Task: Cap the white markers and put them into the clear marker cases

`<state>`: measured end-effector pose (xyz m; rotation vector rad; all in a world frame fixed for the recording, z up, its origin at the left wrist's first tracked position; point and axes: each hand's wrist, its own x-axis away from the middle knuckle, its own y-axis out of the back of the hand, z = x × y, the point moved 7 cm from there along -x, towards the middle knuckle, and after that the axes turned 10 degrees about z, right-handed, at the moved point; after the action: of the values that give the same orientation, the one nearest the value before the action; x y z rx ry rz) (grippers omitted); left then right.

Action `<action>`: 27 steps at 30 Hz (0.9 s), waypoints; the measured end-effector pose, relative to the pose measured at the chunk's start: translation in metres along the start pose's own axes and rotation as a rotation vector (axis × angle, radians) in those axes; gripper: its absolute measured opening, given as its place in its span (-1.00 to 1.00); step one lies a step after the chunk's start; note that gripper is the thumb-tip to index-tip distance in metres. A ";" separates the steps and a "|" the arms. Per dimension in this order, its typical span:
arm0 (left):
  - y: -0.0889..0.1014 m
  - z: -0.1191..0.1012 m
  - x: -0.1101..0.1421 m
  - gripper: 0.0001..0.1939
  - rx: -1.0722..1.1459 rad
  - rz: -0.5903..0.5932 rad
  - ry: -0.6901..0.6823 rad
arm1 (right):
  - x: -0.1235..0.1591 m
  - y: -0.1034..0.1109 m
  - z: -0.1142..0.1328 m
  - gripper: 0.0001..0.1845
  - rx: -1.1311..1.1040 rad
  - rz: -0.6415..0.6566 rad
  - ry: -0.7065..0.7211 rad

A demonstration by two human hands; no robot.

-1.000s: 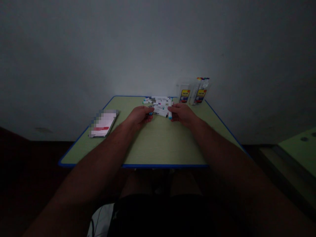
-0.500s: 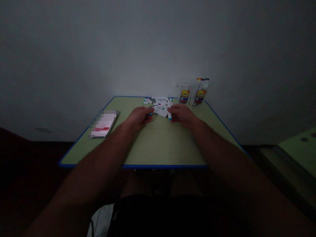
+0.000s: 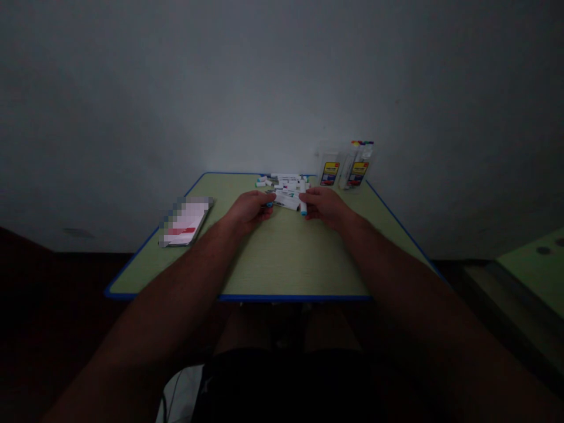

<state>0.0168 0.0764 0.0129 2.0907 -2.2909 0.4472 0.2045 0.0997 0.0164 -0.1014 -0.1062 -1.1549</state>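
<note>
- Little changes against the two earlier views: everything sits a touch lower in the frame, likely a slight head tilt, and both hands keep their places. I read this as a steady hold, with the work no further along.
- The right hand [image 3: 326, 203] grasps a white cylindrical marker with a light-blue lower end [image 3: 303, 202], roughly upright above the pale-green, blue-edged table [image 3: 295, 258].
- The left hand [image 3: 247, 208] pinches a small blue piece [image 3: 269, 204]; fingers cover most of it, so whether it is a loose cap or a marker's end, I cannot tell.
- Between and beyond the hands lies a loose pile of white markers [image 3: 287, 201], partly hidden by them; their number and lettering are unclear.
- At the far right stand two clear plastic boxes with yellow-and-dark labels [image 3: 329, 173]; bright-coloured tips top the right one.
- Pixelation blurs part of the flat, white-faced slab [image 3: 187, 220] at left.
</note>
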 end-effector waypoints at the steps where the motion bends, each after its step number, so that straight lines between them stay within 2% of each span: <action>1: 0.000 0.000 0.000 -0.81 -0.001 -0.004 -0.001 | 0.000 0.000 0.000 -0.84 0.006 0.000 -0.001; 12: 0.003 -0.002 -0.002 -0.82 -0.005 -0.011 -0.036 | -0.005 0.012 0.002 -0.91 0.048 -0.061 0.040; 20: 0.011 -0.003 -0.007 -0.84 -0.027 -0.004 -0.065 | -0.005 0.023 0.004 -0.91 0.156 -0.119 0.062; 27: 0.013 -0.009 -0.006 -0.83 0.001 -0.029 -0.110 | 0.002 0.029 0.014 -0.86 0.131 -0.157 0.072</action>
<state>0.0030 0.0850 0.0178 2.1989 -2.3141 0.3406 0.2313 0.1109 0.0296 0.0662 -0.1272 -1.3034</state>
